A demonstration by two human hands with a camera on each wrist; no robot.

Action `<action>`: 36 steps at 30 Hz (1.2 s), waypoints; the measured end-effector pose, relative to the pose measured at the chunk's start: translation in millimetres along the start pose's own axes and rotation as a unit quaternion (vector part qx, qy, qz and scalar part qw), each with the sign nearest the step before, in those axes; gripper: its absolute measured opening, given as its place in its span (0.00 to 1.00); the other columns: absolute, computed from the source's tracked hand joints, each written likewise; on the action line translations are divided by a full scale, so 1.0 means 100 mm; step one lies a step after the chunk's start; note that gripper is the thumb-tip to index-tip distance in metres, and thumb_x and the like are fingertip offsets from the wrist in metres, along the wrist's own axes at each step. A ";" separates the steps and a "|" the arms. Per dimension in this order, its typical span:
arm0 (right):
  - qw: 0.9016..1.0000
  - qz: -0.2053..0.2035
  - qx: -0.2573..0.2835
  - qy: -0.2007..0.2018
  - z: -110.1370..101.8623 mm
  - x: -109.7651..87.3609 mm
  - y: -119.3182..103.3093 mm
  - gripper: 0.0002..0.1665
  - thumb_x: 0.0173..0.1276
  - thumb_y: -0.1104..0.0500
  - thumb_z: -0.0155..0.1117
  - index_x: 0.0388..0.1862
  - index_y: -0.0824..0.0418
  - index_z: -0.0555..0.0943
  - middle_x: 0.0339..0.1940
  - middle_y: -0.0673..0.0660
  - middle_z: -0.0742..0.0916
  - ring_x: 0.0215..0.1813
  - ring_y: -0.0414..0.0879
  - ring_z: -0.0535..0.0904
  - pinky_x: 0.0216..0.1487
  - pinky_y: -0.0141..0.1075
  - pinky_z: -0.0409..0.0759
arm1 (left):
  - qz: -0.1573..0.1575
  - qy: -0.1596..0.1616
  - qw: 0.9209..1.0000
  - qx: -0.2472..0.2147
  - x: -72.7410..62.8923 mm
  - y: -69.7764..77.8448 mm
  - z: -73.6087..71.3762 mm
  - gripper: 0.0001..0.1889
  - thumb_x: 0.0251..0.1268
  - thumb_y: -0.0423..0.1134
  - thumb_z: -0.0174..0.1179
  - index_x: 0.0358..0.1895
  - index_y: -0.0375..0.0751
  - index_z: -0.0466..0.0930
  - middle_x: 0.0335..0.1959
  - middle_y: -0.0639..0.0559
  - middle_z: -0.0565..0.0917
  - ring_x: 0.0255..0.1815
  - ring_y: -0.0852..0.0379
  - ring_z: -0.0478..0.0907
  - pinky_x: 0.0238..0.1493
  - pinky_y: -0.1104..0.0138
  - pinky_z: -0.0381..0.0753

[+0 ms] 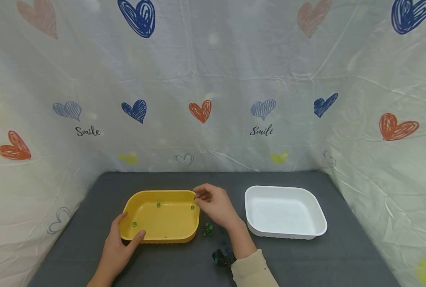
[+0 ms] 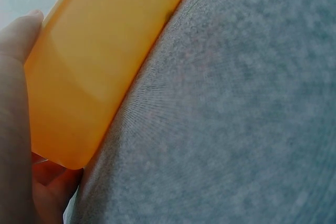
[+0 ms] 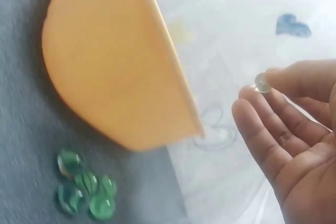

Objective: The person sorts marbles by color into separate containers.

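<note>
A yellow plastic tray (image 1: 162, 223) lies on the grey cloth with several small green marbles (image 1: 158, 205) spread over its floor. My left hand (image 1: 116, 249) grips its near left corner, thumb over the front rim and fingers along the left side. In the left wrist view, the tray's wall (image 2: 100, 51) runs between thumb and fingers. Above the tray's right rim, my right hand (image 1: 215, 204) pinches one clear greenish marble (image 3: 262, 83) between thumb and fingertips. A cluster of green marbles (image 3: 87, 183) sits on the cloth beside the tray, below that hand.
To the right stands a white tray (image 1: 288, 232) with nothing seen inside. A few dark blue marbles (image 1: 223, 242) lie near the right forearm, close to a black object (image 1: 220, 258) partly behind the sleeve. A heart-printed curtain (image 1: 220, 87) hangs behind the table.
</note>
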State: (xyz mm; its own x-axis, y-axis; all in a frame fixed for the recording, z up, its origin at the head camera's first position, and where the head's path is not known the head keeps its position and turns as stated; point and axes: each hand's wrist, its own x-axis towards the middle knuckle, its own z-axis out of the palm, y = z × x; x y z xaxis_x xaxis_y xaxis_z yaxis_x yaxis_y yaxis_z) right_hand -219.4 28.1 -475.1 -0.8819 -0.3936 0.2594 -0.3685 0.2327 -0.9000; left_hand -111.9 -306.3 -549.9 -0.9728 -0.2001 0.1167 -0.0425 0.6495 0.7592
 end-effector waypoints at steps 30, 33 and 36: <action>0.996 0.016 -0.003 -0.085 0.40 -0.01 0.04 0.18 0.81 0.59 0.69 0.66 0.55 0.85 0.49 0.48 0.89 0.51 0.39 0.85 0.57 0.37 0.86 | -0.009 -0.012 1.000 -0.004 0.00 0.03 -0.01 0.57 0.75 0.59 0.71 0.89 0.35 0.42 0.85 0.23 0.55 0.82 0.22 0.59 0.75 0.29 0.63; 0.996 0.015 -0.008 -0.088 0.40 0.00 0.05 0.18 0.81 0.59 0.70 0.66 0.54 0.85 0.49 0.47 0.90 0.51 0.39 0.85 0.57 0.37 0.86 | -0.010 -0.013 1.000 -0.002 -0.01 0.02 -0.02 0.57 0.76 0.60 0.70 0.89 0.35 0.42 0.84 0.22 0.55 0.81 0.22 0.60 0.74 0.29 0.64; 0.996 0.014 -0.012 -0.088 0.40 0.00 0.05 0.17 0.81 0.59 0.70 0.66 0.55 0.86 0.49 0.46 0.90 0.51 0.39 0.85 0.56 0.37 0.86 | -0.009 -0.013 1.000 0.000 -0.01 0.02 -0.02 0.56 0.77 0.60 0.69 0.89 0.35 0.43 0.84 0.22 0.55 0.80 0.22 0.61 0.74 0.29 0.65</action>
State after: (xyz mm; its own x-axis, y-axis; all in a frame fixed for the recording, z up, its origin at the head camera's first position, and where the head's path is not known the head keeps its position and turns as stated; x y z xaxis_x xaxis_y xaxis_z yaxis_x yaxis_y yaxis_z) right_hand -209.7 -6.7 -493.3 -0.8276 -0.5361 0.1664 -0.3528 0.2661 -0.8971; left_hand -110.6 -306.1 -547.6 -0.9775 -0.1926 0.0860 -0.0601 0.6452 0.7616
